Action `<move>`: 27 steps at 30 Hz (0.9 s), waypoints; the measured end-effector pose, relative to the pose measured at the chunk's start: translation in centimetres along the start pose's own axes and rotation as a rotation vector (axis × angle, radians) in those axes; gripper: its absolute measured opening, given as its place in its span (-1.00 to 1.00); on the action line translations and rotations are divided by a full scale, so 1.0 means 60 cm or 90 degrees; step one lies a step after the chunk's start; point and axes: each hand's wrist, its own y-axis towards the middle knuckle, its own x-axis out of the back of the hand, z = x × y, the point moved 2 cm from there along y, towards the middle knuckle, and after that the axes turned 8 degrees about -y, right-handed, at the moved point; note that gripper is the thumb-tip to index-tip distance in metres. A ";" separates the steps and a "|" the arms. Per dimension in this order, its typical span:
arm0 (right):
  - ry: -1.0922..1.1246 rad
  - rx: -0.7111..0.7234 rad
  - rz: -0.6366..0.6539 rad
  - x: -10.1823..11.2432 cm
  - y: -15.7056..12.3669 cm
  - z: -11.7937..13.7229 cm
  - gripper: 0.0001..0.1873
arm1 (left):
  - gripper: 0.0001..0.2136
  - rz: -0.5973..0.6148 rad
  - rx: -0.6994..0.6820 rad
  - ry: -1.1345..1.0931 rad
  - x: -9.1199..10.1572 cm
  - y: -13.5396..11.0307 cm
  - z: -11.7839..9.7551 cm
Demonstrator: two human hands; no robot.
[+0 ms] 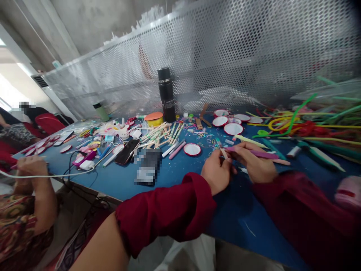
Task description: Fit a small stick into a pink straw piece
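A slim pale stick with a teal end (221,146) slants above the blue tabletop (177,173), between its near and back edges, pinched by the closed-up thumb and fingers of the left hand (216,172). The right hand (258,163), fingers curled tight, grips a slender purple marker (263,154), one end just beside the stick. Leftward lies a round white disc with a red rim (192,149); at the back edge stands a tall black cylindrical bottle (167,96).
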 end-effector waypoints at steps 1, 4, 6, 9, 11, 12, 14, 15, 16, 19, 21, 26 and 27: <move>0.018 -0.011 0.007 -0.001 -0.001 -0.003 -0.76 | -0.80 0.005 -0.001 0.002 0.000 -0.002 -0.001; 0.052 -0.029 0.015 0.001 -0.004 -0.009 -0.77 | -0.80 0.016 -0.005 0.012 0.000 -0.006 -0.004; 0.047 -0.028 0.011 0.005 -0.005 -0.011 -0.77 | -0.80 0.024 -0.006 0.016 -0.001 -0.007 -0.006; -0.058 -0.003 0.006 0.012 -0.007 -0.005 -0.77 | -0.78 0.031 0.003 0.012 -0.001 -0.008 -0.007; -0.149 0.039 0.008 0.016 -0.009 0.005 -0.75 | -0.76 0.030 0.011 0.003 0.000 -0.008 -0.007; -0.179 0.064 0.007 0.017 -0.011 0.011 -0.75 | -0.75 0.029 0.012 -0.002 0.000 -0.008 -0.007; -0.210 0.102 -0.006 0.017 -0.013 0.021 -0.75 | -0.74 0.026 0.012 -0.012 -0.001 -0.008 -0.007; -0.217 0.108 -0.012 0.017 -0.014 0.025 -0.75 | -0.74 0.027 0.011 -0.017 -0.001 -0.008 -0.006; -0.221 0.105 -0.015 0.018 -0.014 0.027 -0.76 | -0.74 0.029 0.011 -0.024 -0.001 -0.008 -0.005; -0.237 0.077 -0.009 0.018 -0.014 0.030 -0.75 | -0.74 0.042 0.009 -0.049 -0.002 -0.006 0.000; -0.251 0.072 -0.012 0.018 -0.015 0.032 -0.74 | -0.75 0.049 0.012 -0.064 -0.003 -0.005 0.003; -0.272 0.055 -0.025 0.020 -0.019 0.042 -0.71 | -0.78 0.057 0.022 -0.076 -0.002 -0.005 0.004; -0.271 0.051 -0.024 0.020 -0.020 0.045 -0.71 | -0.78 0.058 0.021 -0.081 -0.002 -0.006 0.002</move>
